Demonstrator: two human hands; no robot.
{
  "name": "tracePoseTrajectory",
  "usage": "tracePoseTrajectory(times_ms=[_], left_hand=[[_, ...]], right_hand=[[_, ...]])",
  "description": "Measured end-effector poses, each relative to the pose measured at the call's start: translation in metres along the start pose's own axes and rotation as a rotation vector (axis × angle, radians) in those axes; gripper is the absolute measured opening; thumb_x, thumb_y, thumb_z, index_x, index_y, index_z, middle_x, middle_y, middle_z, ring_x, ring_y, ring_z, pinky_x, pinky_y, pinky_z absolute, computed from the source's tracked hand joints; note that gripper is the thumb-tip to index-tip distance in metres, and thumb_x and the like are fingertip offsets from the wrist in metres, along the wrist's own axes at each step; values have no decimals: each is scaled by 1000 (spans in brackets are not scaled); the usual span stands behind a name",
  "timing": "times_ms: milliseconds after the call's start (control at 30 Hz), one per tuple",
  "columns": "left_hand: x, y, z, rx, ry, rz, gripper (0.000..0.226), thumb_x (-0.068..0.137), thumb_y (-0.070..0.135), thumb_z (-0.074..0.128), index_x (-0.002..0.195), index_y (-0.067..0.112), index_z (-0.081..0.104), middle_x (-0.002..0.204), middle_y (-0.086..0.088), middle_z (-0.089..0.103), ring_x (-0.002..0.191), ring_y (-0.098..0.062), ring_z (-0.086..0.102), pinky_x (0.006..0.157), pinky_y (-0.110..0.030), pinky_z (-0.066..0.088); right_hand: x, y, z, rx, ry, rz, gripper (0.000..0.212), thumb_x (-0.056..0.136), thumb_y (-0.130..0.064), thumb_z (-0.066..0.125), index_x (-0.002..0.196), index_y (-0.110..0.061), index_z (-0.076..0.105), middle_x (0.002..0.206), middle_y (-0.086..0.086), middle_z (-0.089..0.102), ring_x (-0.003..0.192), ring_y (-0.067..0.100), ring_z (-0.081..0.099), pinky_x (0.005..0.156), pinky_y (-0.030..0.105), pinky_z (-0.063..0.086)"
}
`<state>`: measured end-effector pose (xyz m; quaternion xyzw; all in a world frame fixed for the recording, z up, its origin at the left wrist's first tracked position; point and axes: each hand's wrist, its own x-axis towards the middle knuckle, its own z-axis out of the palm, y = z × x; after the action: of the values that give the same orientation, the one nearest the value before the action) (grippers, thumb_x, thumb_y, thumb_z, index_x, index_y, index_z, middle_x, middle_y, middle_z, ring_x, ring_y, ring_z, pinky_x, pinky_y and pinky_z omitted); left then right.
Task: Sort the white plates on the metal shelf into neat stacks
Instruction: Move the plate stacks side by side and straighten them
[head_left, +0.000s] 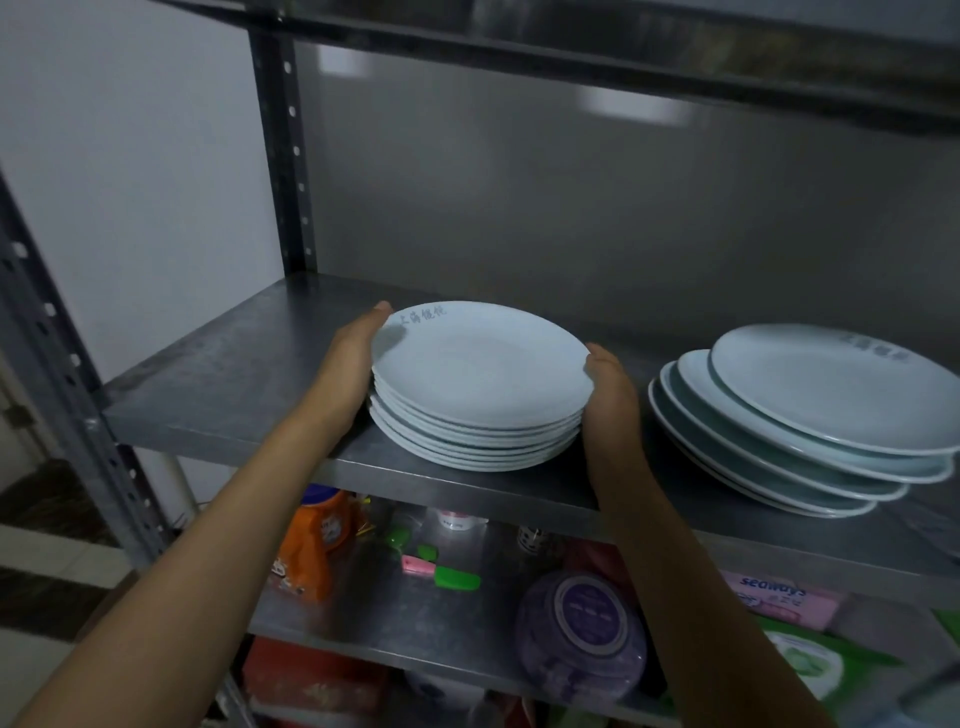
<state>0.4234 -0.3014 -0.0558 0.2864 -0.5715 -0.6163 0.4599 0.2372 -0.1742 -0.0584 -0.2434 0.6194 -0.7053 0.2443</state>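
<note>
A stack of several round white plates (480, 374) stands on the metal shelf (223, 384), its top plate marked with grey characters near the far rim. My left hand (350, 358) presses flat against the stack's left side and my right hand (610, 395) against its right side, so both hands clasp the stack. To the right, a second pile of white plates (810, 415) lies fanned out, each plate shifted off the one below.
The shelf's left part is bare metal, bounded by a perforated upright post (288, 156). Another shelf runs overhead. On the shelf below stand an orange bottle (311, 545), a purple-lidded tub (584, 634), green and pink items and a pink pack (779, 603).
</note>
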Motion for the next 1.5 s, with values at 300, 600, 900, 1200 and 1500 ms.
tracePoseTrajectory(times_ms=[300,600,900,1200,1500], left_hand=[[11,-7,-4,-44,49,-15,39,90,45,52,120,21,63,112,6,68,108,-16,62,99,-35,43],[17,-6,-7,30,19,-6,35,90,35,54,120,20,64,122,-2,64,112,-22,60,103,-40,42],[-46,32,22,252,124,380,42,101,31,39,143,27,40,148,13,35,134,1,31,104,-9,24],[-118,29,143,183,-190,551,46,95,32,34,139,22,43,150,11,34,138,5,26,110,-10,18],[-145,-15,249,73,-80,239,41,102,26,35,144,23,35,158,8,15,129,10,18,90,6,15]], right_hand=[[2,-5,-4,-3,4,-9,44,97,-14,45,141,-16,47,145,0,47,124,14,47,95,26,37],[0,-4,-3,0,-63,4,46,96,-4,44,141,-11,46,142,5,50,123,19,51,95,27,40],[-48,-27,-12,-50,-4,-185,44,101,-21,43,144,-18,42,148,-6,41,133,6,39,98,17,31],[-92,-65,-96,-104,190,-523,31,98,-22,44,124,-21,60,129,-7,61,121,3,53,104,21,40],[-45,-67,-237,236,740,-368,19,94,-6,38,104,-13,53,94,1,55,76,-1,54,62,9,42]])
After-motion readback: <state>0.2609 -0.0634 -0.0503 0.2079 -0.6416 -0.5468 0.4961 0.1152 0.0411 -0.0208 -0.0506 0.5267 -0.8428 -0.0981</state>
